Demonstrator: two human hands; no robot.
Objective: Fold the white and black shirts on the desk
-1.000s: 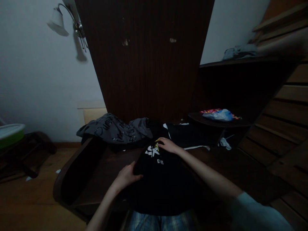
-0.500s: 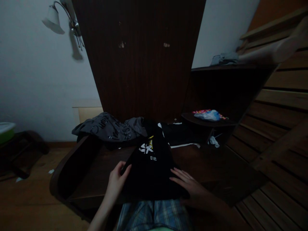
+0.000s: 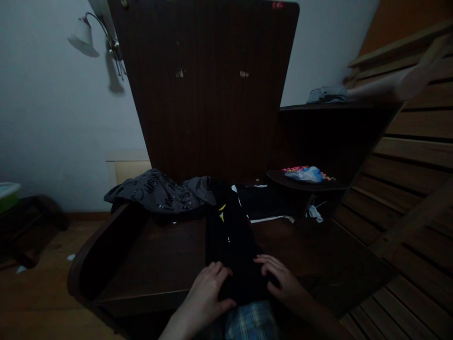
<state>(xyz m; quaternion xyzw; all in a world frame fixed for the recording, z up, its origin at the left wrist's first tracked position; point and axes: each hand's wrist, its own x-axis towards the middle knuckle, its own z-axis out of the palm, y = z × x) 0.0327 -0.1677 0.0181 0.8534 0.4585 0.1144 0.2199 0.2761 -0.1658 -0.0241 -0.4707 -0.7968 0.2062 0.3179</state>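
A: Position of the black garment (image 3: 235,250)?
B: Across the dark bench (image 3: 163,255), near end by the plaid shorts (image 3: 252,323). Only fragments of its print (image 3: 222,216) show; folds are lost in shadow.
A: Hands?
B: Left hand (image 3: 208,293): loosely curled, left edge. Right hand (image 3: 281,281): fingers bent, right edge. Grip: indeterminable for both.
A: Periphery?
B: Grey garment (image 3: 159,192) beyond; green container (image 3: 9,199) cut off, left.
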